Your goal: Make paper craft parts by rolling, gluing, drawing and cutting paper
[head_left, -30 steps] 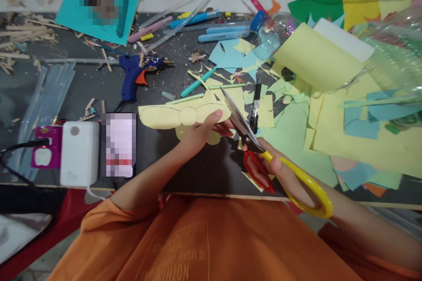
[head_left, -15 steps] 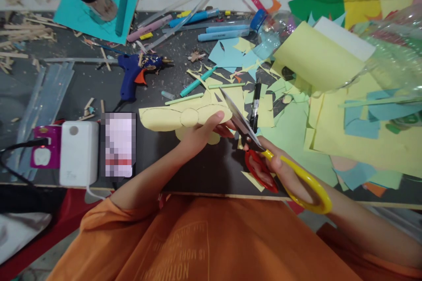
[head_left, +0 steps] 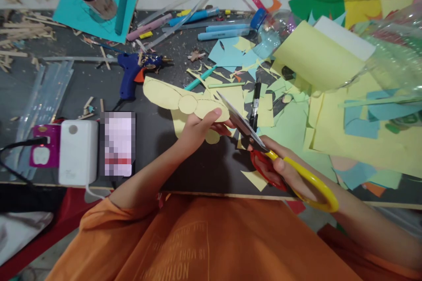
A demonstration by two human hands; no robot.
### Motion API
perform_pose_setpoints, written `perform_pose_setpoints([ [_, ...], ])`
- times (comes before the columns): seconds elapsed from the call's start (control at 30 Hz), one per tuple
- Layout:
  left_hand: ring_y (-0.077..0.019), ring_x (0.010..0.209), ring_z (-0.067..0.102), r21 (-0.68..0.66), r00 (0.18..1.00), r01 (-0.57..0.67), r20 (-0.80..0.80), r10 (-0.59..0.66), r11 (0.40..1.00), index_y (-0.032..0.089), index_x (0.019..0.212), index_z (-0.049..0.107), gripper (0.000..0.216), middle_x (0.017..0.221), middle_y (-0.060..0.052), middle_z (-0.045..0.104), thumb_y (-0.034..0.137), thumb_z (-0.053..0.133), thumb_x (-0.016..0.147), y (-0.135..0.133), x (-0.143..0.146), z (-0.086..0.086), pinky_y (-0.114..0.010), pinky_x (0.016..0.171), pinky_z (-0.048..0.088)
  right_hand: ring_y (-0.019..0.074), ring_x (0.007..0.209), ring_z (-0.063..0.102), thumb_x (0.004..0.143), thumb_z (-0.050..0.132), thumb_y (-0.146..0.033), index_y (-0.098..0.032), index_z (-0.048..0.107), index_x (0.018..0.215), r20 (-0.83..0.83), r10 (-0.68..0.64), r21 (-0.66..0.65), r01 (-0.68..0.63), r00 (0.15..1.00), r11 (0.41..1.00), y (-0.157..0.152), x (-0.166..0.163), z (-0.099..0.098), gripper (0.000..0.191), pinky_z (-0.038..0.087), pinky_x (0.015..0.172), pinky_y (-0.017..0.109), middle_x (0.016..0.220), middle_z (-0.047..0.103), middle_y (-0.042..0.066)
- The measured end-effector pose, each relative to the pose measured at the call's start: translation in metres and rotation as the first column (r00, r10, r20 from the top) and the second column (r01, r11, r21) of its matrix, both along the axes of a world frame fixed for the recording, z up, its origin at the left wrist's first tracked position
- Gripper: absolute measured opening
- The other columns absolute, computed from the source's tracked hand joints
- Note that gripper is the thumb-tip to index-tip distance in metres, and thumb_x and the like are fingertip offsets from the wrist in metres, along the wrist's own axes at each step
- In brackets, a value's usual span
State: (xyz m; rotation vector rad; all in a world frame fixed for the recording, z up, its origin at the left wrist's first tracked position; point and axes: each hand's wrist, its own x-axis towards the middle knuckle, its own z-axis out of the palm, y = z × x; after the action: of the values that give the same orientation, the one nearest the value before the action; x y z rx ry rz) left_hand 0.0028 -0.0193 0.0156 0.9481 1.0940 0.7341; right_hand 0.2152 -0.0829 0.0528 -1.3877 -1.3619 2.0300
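Observation:
My left hand [head_left: 201, 131] pinches a piece of yellow paper [head_left: 161, 93] by its right end, thumb on top. Pencil lines on the paper outline a circle with a long rounded lobe on each side. My right hand [head_left: 283, 162] holds scissors [head_left: 260, 145] with one red and one yellow handle. Their blades point up and left, close to the paper's right end; I cannot tell whether they touch it. Below the left hand, a rounded yellow paper piece [head_left: 212, 137] shows partly. A black marker [head_left: 255, 105] lies just beyond the scissors.
A blue glue gun [head_left: 130, 74] lies left of the paper. Nearer the left edge are a white power bank [head_left: 79, 153] and a phone [head_left: 118, 145]. Paper scraps [head_left: 227, 55], markers [head_left: 224, 33] and clear plastic bottles [head_left: 392, 52] crowd the back and right.
The yellow paper's left end has swung upward, tilting the piece. The scissors and my right hand have shifted slightly right, and the blades look closer together.

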Motion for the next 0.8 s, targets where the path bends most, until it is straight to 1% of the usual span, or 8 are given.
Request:
perform_pose_setpoints([
  [0.13, -0.0165, 0.058, 0.069, 0.009, 0.999, -0.028, 0.026, 0.027, 1.0, 0.011, 0.071, 0.069, 0.045, 0.073, -0.011, 0.075, 0.053, 0.055, 0.079, 0.0014, 0.0008, -0.0013, -0.026, 0.059, 0.056, 0.0081, 0.045, 0.023, 0.079, 0.044, -0.081, -0.023, 0.048, 0.106, 0.009, 0.056, 0.017, -0.056, 0.998, 0.998, 0.0029, 0.0048, 0.001, 0.064, 0.021, 0.041, 0.025, 0.057, 0.035, -0.008],
  [0.23, -0.0164, 0.058, 0.069, 0.007, 0.999, -0.036, 0.035, 0.035, 0.999, 0.011, 0.072, 0.068, 0.045, 0.072, -0.011, 0.075, 0.053, 0.056, 0.078, 0.0017, 0.0009, -0.0009, -0.026, 0.058, 0.056, 0.0086, 0.046, 0.024, 0.08, 0.043, -0.081, -0.022, 0.047, 0.109, 0.017, 0.083, 0.032, -0.083, 0.996, 0.996, 0.0038, 0.0071, 0.0017, 0.065, 0.023, 0.042, 0.025, 0.058, 0.036, -0.008],
  [0.3, -0.0165, 0.058, 0.069, 0.004, 0.999, -0.044, 0.025, 0.044, 0.999, 0.011, 0.073, 0.068, 0.045, 0.073, -0.011, 0.075, 0.054, 0.056, 0.078, 0.0016, 0.0009, -0.0004, -0.026, 0.058, 0.056, 0.0088, 0.048, 0.026, 0.079, 0.043, -0.082, -0.022, 0.048, 0.106, 0.032, 0.096, 0.039, -0.097, 0.995, 0.994, 0.0041, 0.0079, 0.0021, 0.066, 0.024, 0.042, 0.025, 0.059, 0.036, -0.007],
  [0.4, -0.0168, 0.06, 0.07, 0.006, 0.999, -0.048, 0.001, 0.048, 0.999, 0.011, 0.073, 0.068, 0.046, 0.073, -0.011, 0.074, 0.055, 0.055, 0.078, 0.0015, 0.0006, -0.0004, -0.026, 0.06, 0.056, 0.0092, 0.052, 0.027, 0.078, 0.044, -0.083, -0.021, 0.05, 0.101, 0.064, 0.095, 0.071, -0.099, 0.993, 0.993, 0.0047, 0.0082, 0.0022, 0.066, 0.023, 0.043, 0.024, 0.062, 0.037, -0.005],
  [0.5, -0.0166, 0.06, 0.07, 0.011, 0.999, -0.047, -0.001, 0.047, 0.999, 0.011, 0.072, 0.068, 0.047, 0.073, -0.011, 0.074, 0.055, 0.054, 0.08, 0.0014, 0.0003, -0.0015, -0.026, 0.061, 0.056, 0.01, 0.057, 0.031, 0.079, 0.044, -0.082, -0.02, 0.053, 0.102, 0.095, 0.086, 0.121, -0.097, 0.992, 0.988, 0.0056, 0.0082, 0.0013, 0.066, 0.026, 0.046, 0.024, 0.068, 0.04, -0.003],
  [0.67, -0.0166, 0.061, 0.07, 0.012, 0.998, -0.059, 0.011, 0.059, 0.998, 0.011, 0.07, 0.068, 0.044, 0.072, -0.01, 0.074, 0.052, 0.054, 0.08, 0.0021, -0.0001, -0.0011, -0.025, 0.06, 0.055, 0.0104, 0.058, 0.032, 0.081, 0.046, -0.078, -0.021, 0.053, 0.097, 0.111, 0.082, 0.162, -0.099, 0.99, 0.982, 0.0064, 0.0094, -0.001, 0.06, 0.026, 0.047, 0.024, 0.07, 0.04, -0.003],
  [0.73, -0.0169, 0.061, 0.07, 0.0, 0.997, -0.07, -0.011, 0.07, 0.998, 0.012, 0.069, 0.068, 0.045, 0.072, -0.01, 0.074, 0.053, 0.053, 0.08, 0.0028, -0.0003, 0.0, -0.026, 0.06, 0.055, 0.0102, 0.056, 0.031, 0.08, 0.046, -0.079, -0.021, 0.052, 0.096, 0.107, 0.085, 0.16, -0.101, 0.991, 0.982, 0.0055, 0.0102, -0.0012, 0.06, 0.025, 0.046, 0.024, 0.068, 0.039, -0.003],
  [0.8, -0.0179, 0.061, 0.07, -0.011, 0.995, -0.089, -0.036, 0.089, 0.996, 0.012, 0.068, 0.067, 0.047, 0.071, -0.011, 0.074, 0.055, 0.051, 0.08, 0.0035, -0.0008, 0.0008, -0.027, 0.061, 0.055, 0.01, 0.053, 0.028, 0.079, 0.046, -0.08, -0.022, 0.051, 0.1, 0.106, 0.081, 0.113, -0.093, 0.991, 0.989, 0.0039, 0.0112, -0.0011, 0.062, 0.023, 0.044, 0.025, 0.064, 0.038, -0.004],
])
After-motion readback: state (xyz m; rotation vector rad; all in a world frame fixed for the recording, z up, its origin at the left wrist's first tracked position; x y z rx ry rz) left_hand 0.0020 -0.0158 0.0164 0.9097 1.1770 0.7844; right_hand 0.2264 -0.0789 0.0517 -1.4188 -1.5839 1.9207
